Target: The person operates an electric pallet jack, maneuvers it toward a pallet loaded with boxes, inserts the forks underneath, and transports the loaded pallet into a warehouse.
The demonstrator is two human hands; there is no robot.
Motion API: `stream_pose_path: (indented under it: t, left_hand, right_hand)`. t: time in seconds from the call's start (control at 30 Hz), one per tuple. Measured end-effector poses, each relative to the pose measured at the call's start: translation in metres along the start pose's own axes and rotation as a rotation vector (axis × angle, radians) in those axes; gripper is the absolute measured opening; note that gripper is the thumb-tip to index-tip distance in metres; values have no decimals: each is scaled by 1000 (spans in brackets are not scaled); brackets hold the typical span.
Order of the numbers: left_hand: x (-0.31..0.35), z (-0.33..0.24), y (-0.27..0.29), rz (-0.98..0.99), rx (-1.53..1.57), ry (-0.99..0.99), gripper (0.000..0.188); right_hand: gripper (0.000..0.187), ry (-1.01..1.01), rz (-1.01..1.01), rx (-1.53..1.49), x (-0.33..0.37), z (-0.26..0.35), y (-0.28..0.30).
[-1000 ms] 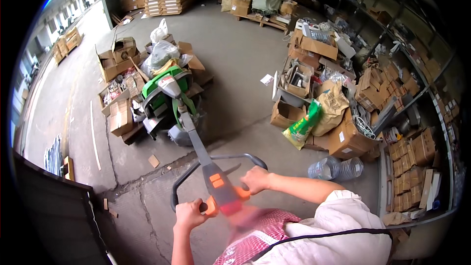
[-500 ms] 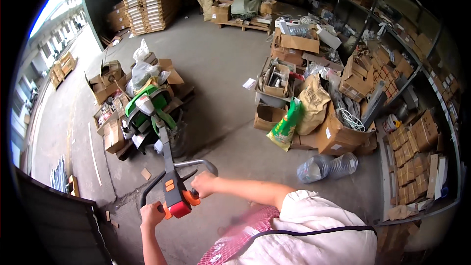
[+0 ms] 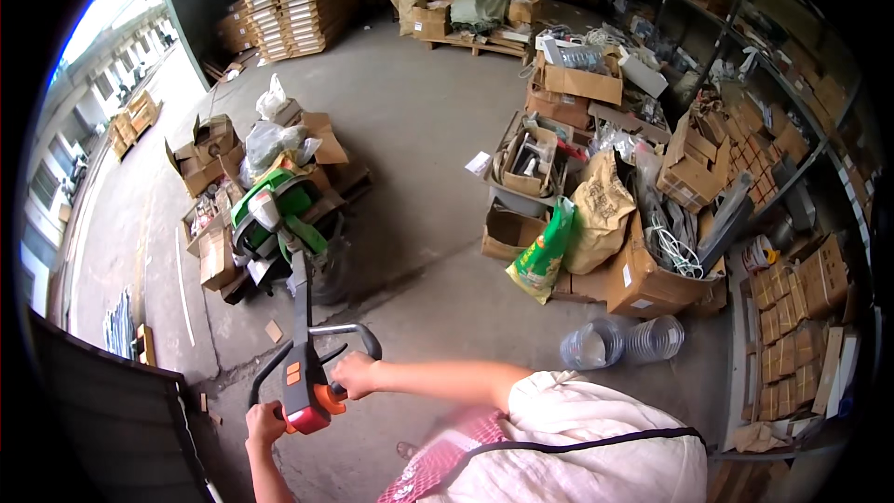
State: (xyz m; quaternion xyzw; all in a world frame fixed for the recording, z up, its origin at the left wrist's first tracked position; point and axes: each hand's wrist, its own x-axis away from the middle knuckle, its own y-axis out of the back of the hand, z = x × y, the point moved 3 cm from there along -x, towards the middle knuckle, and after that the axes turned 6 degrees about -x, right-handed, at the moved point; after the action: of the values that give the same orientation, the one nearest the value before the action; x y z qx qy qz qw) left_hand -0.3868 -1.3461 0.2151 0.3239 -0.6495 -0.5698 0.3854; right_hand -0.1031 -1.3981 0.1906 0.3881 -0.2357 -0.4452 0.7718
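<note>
Both of my hands are on the control handle (image 3: 307, 389) of what looks like a powered pallet truck, dark with orange buttons and a red end. My left hand (image 3: 265, 422) is closed round the handle's left grip. My right hand (image 3: 357, 373) wraps the right grip, beside an orange thumb control, with that arm stretched across my front. A long dark bar runs from the handle up to the truck's green and white body (image 3: 270, 210). Cardboard boxes (image 3: 217, 256) and plastic bags (image 3: 270, 144) are heaped around and beyond the body; its forks are hidden.
On the right sit loaded cartons (image 3: 652, 270), a green sack (image 3: 545, 251) and clear plastic bottles (image 3: 596, 345). Metal shelving (image 3: 778, 84) lines that side. Stacked pallets (image 3: 293, 0) stand at the back. A dark panel (image 3: 102, 410) is at near left, below the bright doorway.
The handle has swung a little to the left and nearer me, with both hands still on it. The boxes and pallets appear slightly shifted in the view.
</note>
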Motion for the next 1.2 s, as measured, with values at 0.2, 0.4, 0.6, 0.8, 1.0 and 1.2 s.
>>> stream_pose_path:
  t: [0.2,0.4,0.6,0.8,1.0,1.2]
  left_hand:
    - [6,-1,1,-10,44,45,17]
    - [6,7,0,8,63,-28,18]
    - [7,3,8,-35,61,-99,15]
    - [12,14,-8,-151,62,-88,10]
    - [12,14,-14,-194,16,-32,13]
    - [12,15,-15,-227,4,-63,13]
  right_hand:
    - [19,7,0,-1,-1,4,2]
    - [21,-10,-24,35,1,11,5]
    - [24,-86,-49,108,0,12,2]
    - [24,-130,-56,180,-3,20,1]
    - [22,-150,-71,192,-3,13,-4]
    - [21,-142,-97,178,-3,17,-5]
